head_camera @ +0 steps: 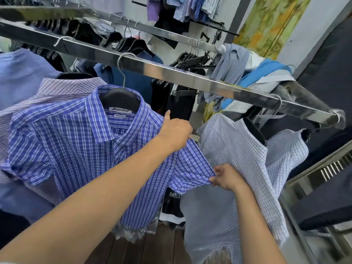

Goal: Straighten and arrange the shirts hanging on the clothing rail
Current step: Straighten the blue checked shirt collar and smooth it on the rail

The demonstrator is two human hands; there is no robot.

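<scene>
Cotton, light and limp: blue checked shirt [80, 141] handles best by seams; left hand [176, 131] grips shoulder, right hand [225, 177] pinches sleeve hem.

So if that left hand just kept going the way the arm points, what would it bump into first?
Probably the metal clothing rail. The left hand, gripping the blue checked shirt at the shoulder, points up and away; dark clothes hang behind it, so depth is uncertain.
</scene>
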